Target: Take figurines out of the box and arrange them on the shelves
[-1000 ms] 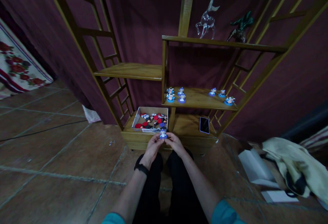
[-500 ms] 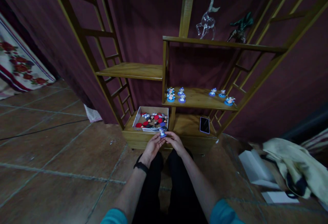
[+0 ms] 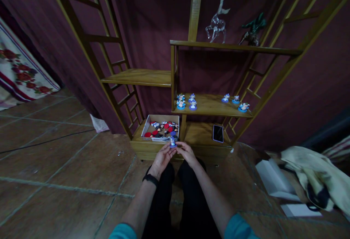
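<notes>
Between both hands, a small purple-and-white figurine (image 3: 172,142) on a purple base is held upright in front of the box. The fingertips of my left hand (image 3: 163,157) grip its base from the left. From the right, my right hand (image 3: 187,152) pinches the same base. Just behind stands an open cardboard box (image 3: 146,125) with several red, black and white figurines lying jumbled in it. On the middle shelf (image 3: 210,104), several similar figurines stand on blue or purple bases, with a purple one (image 3: 193,105) near the left end and a blue-based one (image 3: 243,107) at the right.
A phone (image 3: 218,133) lies on the low shelf right of the box. A clear deer statuette (image 3: 217,23) and a dark green statuette (image 3: 254,29) stand on the upper shelf. White boxes (image 3: 275,180) and a pale cloth (image 3: 314,173) lie on the floor at right.
My head view has shifted slightly, so the shelf appears a little further left. The hands keep the figurine in nearly the same place, and it looks slightly turned.
</notes>
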Demonstrator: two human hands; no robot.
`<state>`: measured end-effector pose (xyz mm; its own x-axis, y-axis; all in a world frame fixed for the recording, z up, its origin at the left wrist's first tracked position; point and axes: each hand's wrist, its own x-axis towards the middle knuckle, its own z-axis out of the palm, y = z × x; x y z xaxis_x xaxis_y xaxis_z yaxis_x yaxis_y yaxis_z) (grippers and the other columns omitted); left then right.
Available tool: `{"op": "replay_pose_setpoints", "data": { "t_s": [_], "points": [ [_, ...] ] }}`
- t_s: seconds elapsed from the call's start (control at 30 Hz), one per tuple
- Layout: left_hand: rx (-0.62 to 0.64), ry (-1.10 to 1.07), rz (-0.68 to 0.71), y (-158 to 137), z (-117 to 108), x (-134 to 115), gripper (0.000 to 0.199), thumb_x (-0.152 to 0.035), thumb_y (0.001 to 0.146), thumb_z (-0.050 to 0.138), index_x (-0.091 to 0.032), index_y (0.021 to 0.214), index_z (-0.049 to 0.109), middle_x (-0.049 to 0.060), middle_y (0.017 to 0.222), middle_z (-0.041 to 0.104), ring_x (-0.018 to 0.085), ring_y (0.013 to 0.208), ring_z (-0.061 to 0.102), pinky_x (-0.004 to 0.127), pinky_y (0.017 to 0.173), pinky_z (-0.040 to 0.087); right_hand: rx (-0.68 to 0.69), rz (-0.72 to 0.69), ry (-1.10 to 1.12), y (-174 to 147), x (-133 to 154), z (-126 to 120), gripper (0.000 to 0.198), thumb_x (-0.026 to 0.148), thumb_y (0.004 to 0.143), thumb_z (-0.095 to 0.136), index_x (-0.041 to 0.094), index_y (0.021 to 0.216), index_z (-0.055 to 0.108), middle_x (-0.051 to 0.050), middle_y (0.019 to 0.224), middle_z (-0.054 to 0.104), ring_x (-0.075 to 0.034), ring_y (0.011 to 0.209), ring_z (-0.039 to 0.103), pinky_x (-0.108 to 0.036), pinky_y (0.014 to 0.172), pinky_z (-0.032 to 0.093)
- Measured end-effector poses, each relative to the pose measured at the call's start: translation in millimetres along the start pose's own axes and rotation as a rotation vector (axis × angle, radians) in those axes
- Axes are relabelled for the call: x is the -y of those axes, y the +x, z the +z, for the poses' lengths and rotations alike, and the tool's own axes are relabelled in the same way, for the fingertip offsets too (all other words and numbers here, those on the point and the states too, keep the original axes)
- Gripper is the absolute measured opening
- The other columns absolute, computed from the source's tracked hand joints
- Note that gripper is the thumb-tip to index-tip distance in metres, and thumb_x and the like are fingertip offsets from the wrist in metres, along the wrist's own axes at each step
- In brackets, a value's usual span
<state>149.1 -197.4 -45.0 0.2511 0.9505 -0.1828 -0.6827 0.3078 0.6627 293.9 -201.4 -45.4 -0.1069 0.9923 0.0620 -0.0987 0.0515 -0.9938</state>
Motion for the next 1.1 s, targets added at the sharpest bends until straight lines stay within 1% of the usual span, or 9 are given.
{"op": "replay_pose_setpoints", "data": {
  "t_s": [0.07, 0.17, 0.33, 0.47, 0.6, 0.8, 0.97, 1.03, 1.1],
  "points": [
    [0.01, 0.006, 0.021, 0.0, 0.4, 1.3, 0.038, -0.011, 0.069, 0.065, -0.015, 0.106, 0.058, 0.01, 0.098, 0.066, 0.018, 0.089, 0.062, 0.035, 0.089, 0.043, -0.011, 0.029, -0.016, 1.4, -3.9, 0.2, 0.039, 0.031, 0.069, 0.061, 0.021, 0.107, 0.059, 0.0, 0.073, 0.063, -0.013, 0.065, 0.056, -0.028, 0.065, 0.046],
    [0.014, 0.033, 0.061, 1.1, 0.8, 4.1, 0.04, -0.01, 0.066, 0.068, -0.015, 0.104, 0.06, 0.009, 0.1, 0.066, 0.017, 0.09, 0.061, 0.033, 0.089, 0.041, -0.03, 0.048, -0.022, 2.6, -7.4, 1.5, 0.042, 0.029, 0.069, 0.062, 0.022, 0.109, 0.057, 0.001, 0.068, 0.061, -0.013, 0.062, 0.055, -0.028, 0.064, 0.046],
    [-0.009, 0.11, 0.103, 5.2, -1.2, 9.2, 0.041, -0.01, 0.059, 0.073, -0.015, 0.098, 0.064, 0.006, 0.093, 0.067, 0.015, 0.087, 0.061, 0.029, 0.087, 0.041, -0.04, 0.022, 0.012, 3.7, -9.5, 4.2, 0.045, 0.029, 0.068, 0.063, 0.023, 0.111, 0.055, 0.0, 0.075, 0.064, -0.014, 0.067, 0.057, -0.03, 0.069, 0.047],
    [-0.017, 0.164, 0.112, 6.2, -0.6, 9.5, 0.043, -0.011, 0.057, 0.074, -0.015, 0.099, 0.064, 0.006, 0.094, 0.067, 0.014, 0.085, 0.061, 0.027, 0.086, 0.04, -0.039, 0.013, 0.018, 4.5, -12.3, 4.1, 0.046, 0.028, 0.068, 0.063, 0.024, 0.113, 0.054, -0.001, 0.082, 0.065, -0.016, 0.073, 0.06, -0.032, 0.073, 0.047],
    [0.007, 0.196, 0.141, 4.5, 2.6, 8.0, 0.042, -0.011, 0.058, 0.074, -0.015, 0.098, 0.064, 0.007, 0.097, 0.067, 0.016, 0.088, 0.06, 0.028, 0.087, 0.039, -0.037, 0.015, 0.004, 4.7, -15.3, 3.6, 0.046, 0.028, 0.067, 0.063, 0.025, 0.112, 0.055, -0.001, 0.084, 0.066, -0.017, 0.074, 0.061, -0.032, 0.073, 0.048],
    [-0.005, 0.212, 0.148, 3.8, 1.4, 9.0, 0.047, -0.011, 0.056, 0.075, -0.015, 0.101, 0.063, 0.008, 0.097, 0.067, 0.017, 0.09, 0.06, 0.031, 0.089, 0.038, -0.043, 0.023, 0.003, 4.3, -14.6, 3.9, 0.046, 0.027, 0.066, 0.063, 0.023, 0.111, 0.055, -0.001, 0.088, 0.066, -0.018, 0.078, 0.062, -0.034, 0.076, 0.047],
    [-0.013, 0.201, 0.157, 4.2, 0.3, 10.1, 0.049, -0.008, 0.054, 0.075, -0.016, 0.101, 0.063, 0.007, 0.096, 0.068, 0.018, 0.09, 0.061, 0.032, 0.089, 0.039, -0.007, 0.0, 0.013, 2.3, -7.6, 2.8, 0.042, 0.025, 0.066, 0.063, 0.024, 0.107, 0.056, -0.003, 0.099, 0.065, -0.019, 0.086, 0.062, -0.035, 0.08, 0.047],
    [-0.024, 0.203, 0.144, 4.1, 1.3, 9.9, 0.05, -0.007, 0.054, 0.075, -0.016, 0.101, 0.063, 0.007, 0.096, 0.068, 0.018, 0.09, 0.06, 0.032, 0.089, 0.039, -0.003, -0.009, 0.014, 1.7, -6.0, 2.4, 0.041, 0.025, 0.066, 0.063, 0.024, 0.107, 0.056, -0.003, 0.098, 0.066, -0.019, 0.086, 0.062, -0.035, 0.081, 0.047],
    [-0.027, 0.209, 0.133, 3.8, 3.0, 9.4, 0.049, -0.008, 0.054, 0.075, -0.015, 0.1, 0.063, 0.008, 0.098, 0.068, 0.018, 0.09, 0.06, 0.031, 0.089, 0.038, -0.012, -0.005, 0.0, 1.6, -5.9, 2.4, 0.04, 0.025, 0.067, 0.063, 0.023, 0.106, 0.057, -0.003, 0.093, 0.067, -0.019, 0.083, 0.062, -0.034, 0.078, 0.048]
  ]
}}
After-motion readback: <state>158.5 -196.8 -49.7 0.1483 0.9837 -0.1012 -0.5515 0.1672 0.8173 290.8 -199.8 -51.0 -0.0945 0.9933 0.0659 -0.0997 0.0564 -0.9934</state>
